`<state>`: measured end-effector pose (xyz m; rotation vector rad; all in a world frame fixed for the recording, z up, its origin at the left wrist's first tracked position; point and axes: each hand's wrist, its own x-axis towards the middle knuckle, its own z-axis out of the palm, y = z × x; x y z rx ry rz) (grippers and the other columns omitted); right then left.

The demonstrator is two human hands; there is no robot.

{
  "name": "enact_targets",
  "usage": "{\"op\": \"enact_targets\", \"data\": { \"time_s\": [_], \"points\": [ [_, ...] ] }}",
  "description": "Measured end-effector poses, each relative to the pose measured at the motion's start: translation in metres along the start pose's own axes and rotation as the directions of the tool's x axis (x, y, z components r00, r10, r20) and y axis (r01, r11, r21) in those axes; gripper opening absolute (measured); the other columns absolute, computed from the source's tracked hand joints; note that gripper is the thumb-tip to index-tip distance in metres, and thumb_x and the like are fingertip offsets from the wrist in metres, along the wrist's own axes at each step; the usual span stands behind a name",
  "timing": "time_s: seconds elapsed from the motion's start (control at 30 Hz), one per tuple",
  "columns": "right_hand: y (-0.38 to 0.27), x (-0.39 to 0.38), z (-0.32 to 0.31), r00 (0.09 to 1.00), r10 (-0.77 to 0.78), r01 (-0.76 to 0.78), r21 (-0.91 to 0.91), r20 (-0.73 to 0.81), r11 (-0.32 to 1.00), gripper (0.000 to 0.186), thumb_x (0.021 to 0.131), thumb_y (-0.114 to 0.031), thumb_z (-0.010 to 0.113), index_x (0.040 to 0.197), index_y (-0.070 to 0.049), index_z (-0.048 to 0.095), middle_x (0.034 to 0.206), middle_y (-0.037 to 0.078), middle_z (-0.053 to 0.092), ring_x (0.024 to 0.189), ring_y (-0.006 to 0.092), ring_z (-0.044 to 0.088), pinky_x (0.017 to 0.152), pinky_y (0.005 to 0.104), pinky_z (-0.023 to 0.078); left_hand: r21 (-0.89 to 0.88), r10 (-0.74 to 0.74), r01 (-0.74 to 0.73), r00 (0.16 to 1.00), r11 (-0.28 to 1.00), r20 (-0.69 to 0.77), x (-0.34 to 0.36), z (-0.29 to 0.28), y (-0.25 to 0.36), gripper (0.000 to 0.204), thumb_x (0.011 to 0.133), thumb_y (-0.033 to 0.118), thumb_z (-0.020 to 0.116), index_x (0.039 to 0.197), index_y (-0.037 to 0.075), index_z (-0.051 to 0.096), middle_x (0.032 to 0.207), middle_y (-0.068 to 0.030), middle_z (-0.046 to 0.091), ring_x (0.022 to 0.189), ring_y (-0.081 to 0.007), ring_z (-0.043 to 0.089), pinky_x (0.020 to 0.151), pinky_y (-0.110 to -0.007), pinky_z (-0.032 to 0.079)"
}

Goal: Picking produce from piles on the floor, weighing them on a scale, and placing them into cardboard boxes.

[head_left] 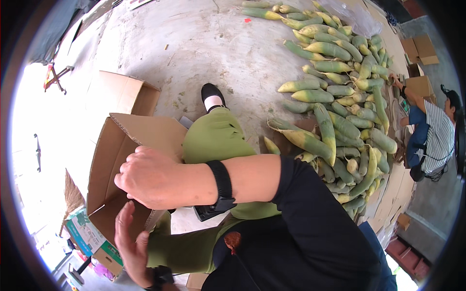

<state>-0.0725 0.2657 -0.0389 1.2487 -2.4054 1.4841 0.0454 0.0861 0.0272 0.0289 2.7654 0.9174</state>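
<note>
My right hand point(153, 177) reaches across to the left, above an open cardboard box point(106, 157) beside my knee. Its fingers curl under into a fist, and whatever they might hold is hidden behind the knuckles. A black band circles that wrist. My left hand point(130, 245) is lower, near the box's front corner, with thumb and fingers apart and nothing visible between them. To the right, a large heap of long green radishes point(330, 102) with pale yellow ends covers the floor; neither hand touches them.
Behind the open box stands another cardboard box point(121, 94). A printed carton point(87, 233) and a broom point(73, 196) are at left, a small folding stool point(57, 80) farther off. Clear plastic point(357, 19) lies behind the radishes. Another person point(434, 128) sits at far right near cardboard boxes point(421, 87).
</note>
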Motion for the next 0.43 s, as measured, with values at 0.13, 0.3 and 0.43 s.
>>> {"op": "enact_targets", "data": {
  "time_s": [0.13, 0.3, 0.43],
  "points": [
    [-0.002, 0.001, -0.002, 1.000, 0.014, -0.013, 0.025, -0.021, 1.000, 0.016, 0.077, -0.019, 0.066, 0.077, -0.003, 0.063, 0.073, 0.010, 0.063, 0.076, 0.0272, 0.063, 0.071, 0.0389, 0.047, -0.082, 0.007, -0.026, 0.974, 0.996, -0.227, -0.013, 0.049, -0.013, 0.052, 0.091, 0.032, 0.054, 0.129, -0.003, 0.049, 0.116, -0.0184, 0.061, 0.109, -0.0289, 0.058, 0.094, -0.039, 0.042],
    [0.012, -0.001, -0.024, 0.976, 0.054, 0.031, 0.380, -0.209, 0.924, 0.015, 0.077, -0.018, 0.066, 0.081, -0.003, 0.064, 0.075, 0.011, 0.064, 0.076, 0.0285, 0.063, 0.071, 0.0399, 0.048, -0.025, -0.077, 0.073, 0.932, 0.997, -0.355, -0.009, 0.059, -0.020, 0.050, 0.092, 0.039, 0.054, 0.127, 0.004, 0.054, 0.104, -0.0146, 0.066, 0.099, -0.0237, 0.061, 0.084, -0.035, 0.044],
    [0.047, -0.026, -0.074, 0.883, 0.421, -0.270, 0.512, -0.205, 0.816, 0.012, 0.083, -0.017, 0.065, 0.090, -0.007, 0.068, 0.093, 0.012, 0.069, 0.095, 0.0206, 0.066, 0.094, 0.0375, 0.047, -0.108, -0.134, 0.108, 0.952, 0.988, -0.274, -0.011, 0.055, -0.021, 0.054, 0.092, 0.045, 0.055, 0.128, 0.005, 0.054, 0.106, -0.0141, 0.066, 0.099, -0.0223, 0.061, 0.087, -0.035, 0.043]
  ]
}}
